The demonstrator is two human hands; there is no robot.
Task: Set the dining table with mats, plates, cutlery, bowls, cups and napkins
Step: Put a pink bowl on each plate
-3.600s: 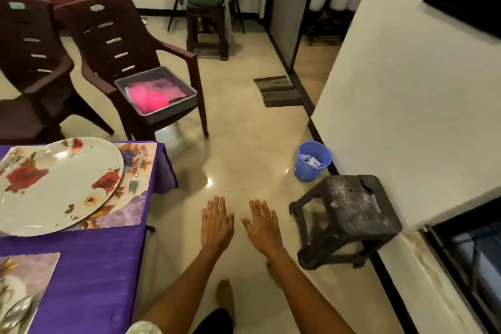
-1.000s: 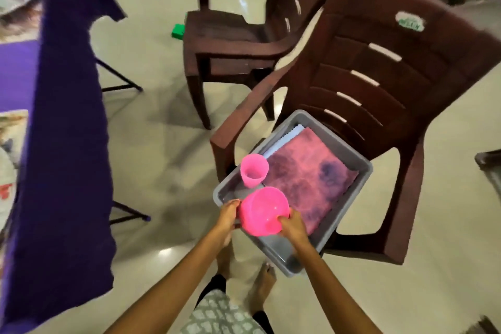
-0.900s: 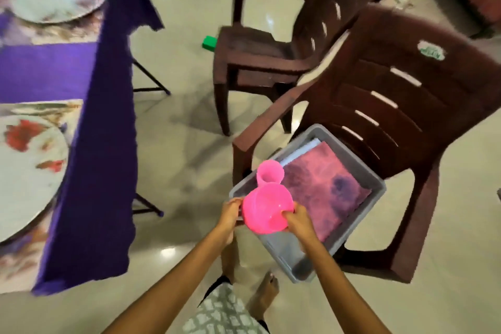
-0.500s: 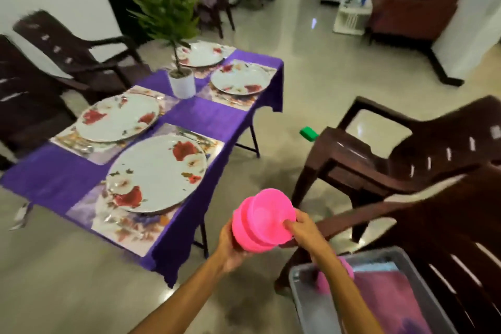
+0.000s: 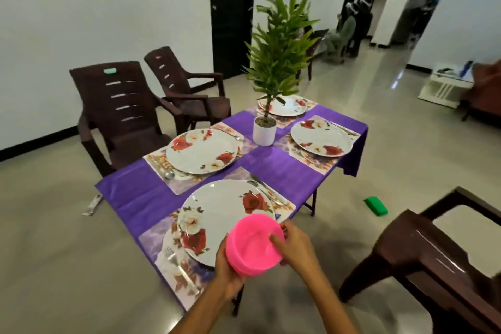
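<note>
A stack of pink plastic bowls [image 5: 253, 248] hangs just over the near corner of the purple-clothed table [image 5: 151, 198]. My left hand [image 5: 227, 272] grips the stack from below and my right hand [image 5: 296, 248] holds its right rim, thumb inside. Under and behind the bowls lies the nearest floral plate [image 5: 217, 214] on a placemat [image 5: 162, 236], with a fork [image 5: 176, 260] on its left and cutlery [image 5: 267, 192] on its right. Three more floral plates [image 5: 202, 150] [image 5: 321, 138] [image 5: 290, 106] sit on mats farther back.
A potted green plant [image 5: 265, 127] stands mid-table. Brown plastic chairs stand at the far left [image 5: 119, 114] [image 5: 187, 92] and close on my right [image 5: 433, 257]. A green object [image 5: 375, 206] and a flat packet [image 5: 92, 205] lie on the tiled floor. People stand far back [image 5: 355, 22].
I lifted the pink bowl stack out of the grey tub on the chair, turned left and carried it to the near corner of the table; the tub is out of view.
</note>
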